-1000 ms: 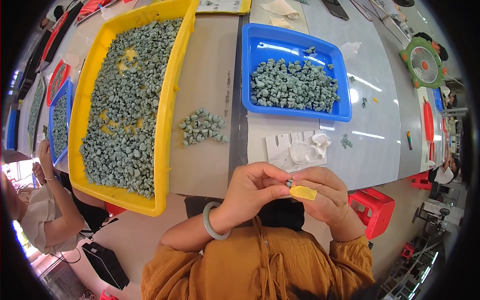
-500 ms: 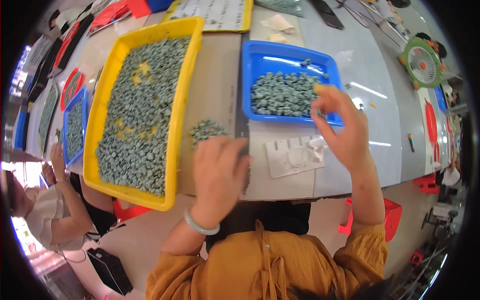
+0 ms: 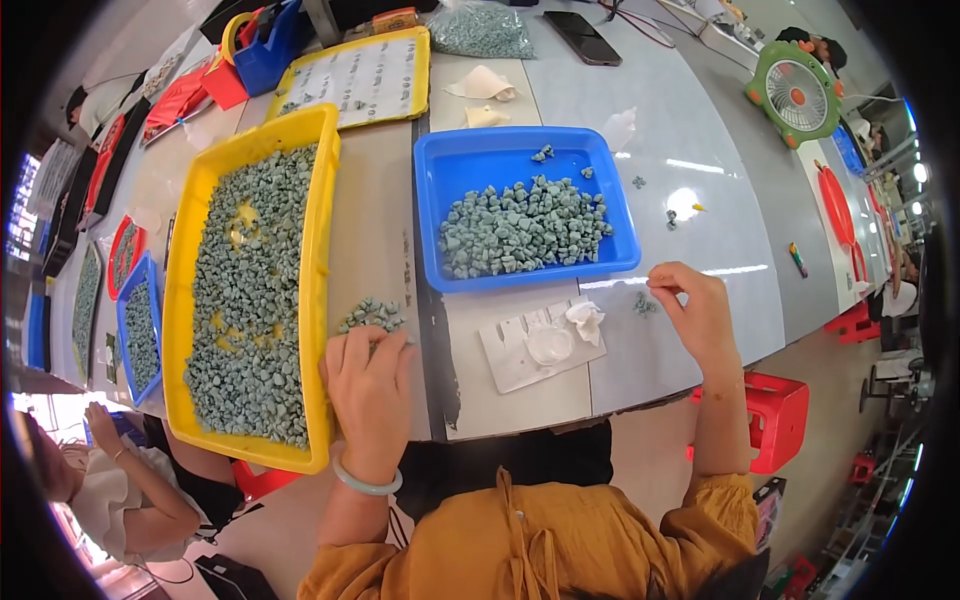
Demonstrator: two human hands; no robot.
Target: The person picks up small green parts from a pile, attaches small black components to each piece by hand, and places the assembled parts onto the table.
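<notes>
My left hand (image 3: 370,385), with a pale bangle at the wrist, reaches to a small heap of grey-green stones (image 3: 373,314) on the table. Its fingers are curled together at the heap's near edge, and what they hold is hidden. Over the table to the right, my right hand (image 3: 697,312) pinches thumb and forefinger together; anything between them is too small to make out. Just left of its fingertips lies a little cluster of similar stones (image 3: 643,304). A blue tray (image 3: 530,284) of stones stands between and beyond my hands. Left of my left hand is a large yellow tray (image 3: 322,250) full of stones.
A light flat plate (image 3: 505,360) with a clear round dish (image 3: 549,345) and crumpled tissue (image 3: 585,321) lies before the blue tray. Farther back are a yellow-rimmed board (image 3: 420,75), a bag of stones (image 3: 482,30), a phone (image 3: 582,38) and a green fan (image 3: 795,92). Another person (image 3: 140,490) sits at left.
My right hand has moved from the blue tray's right edge down to the bare table beside it. My left hand stays at the small heap. The view has shifted.
</notes>
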